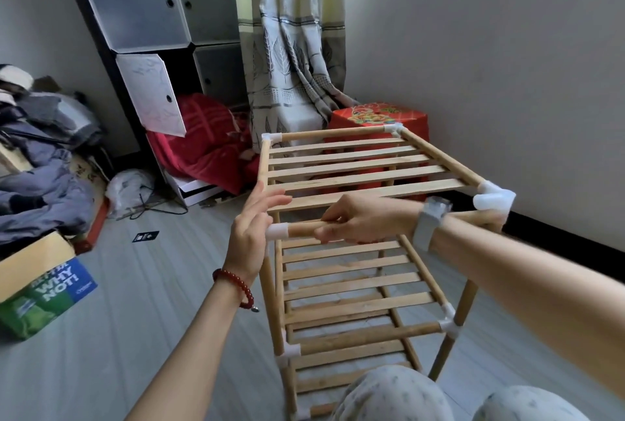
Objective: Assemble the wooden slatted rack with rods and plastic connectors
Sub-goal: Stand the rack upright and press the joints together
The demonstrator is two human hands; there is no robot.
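A wooden slatted rack [358, 288] with several tiers stands on the floor in front of me. Its top slatted shelf [355, 163] is tilted, its near edge raised. My right hand [358, 219] grips the near front rod [304, 228], which ends in a white plastic connector [278, 231] at the near left corner. My left hand [252, 229] has straight fingers and presses against that corner from the left. Another white connector [494, 199] sits at the near right corner, with more [394, 129] at the far corners.
A red box [378, 123] stands behind the rack by the curtain [294, 41]. A cube cabinet [159, 31] and red blanket [203, 136] are at the back left. Clothes and boxes [44, 167] pile at the left. The wall is close on the right. My knees [406, 397] are below.
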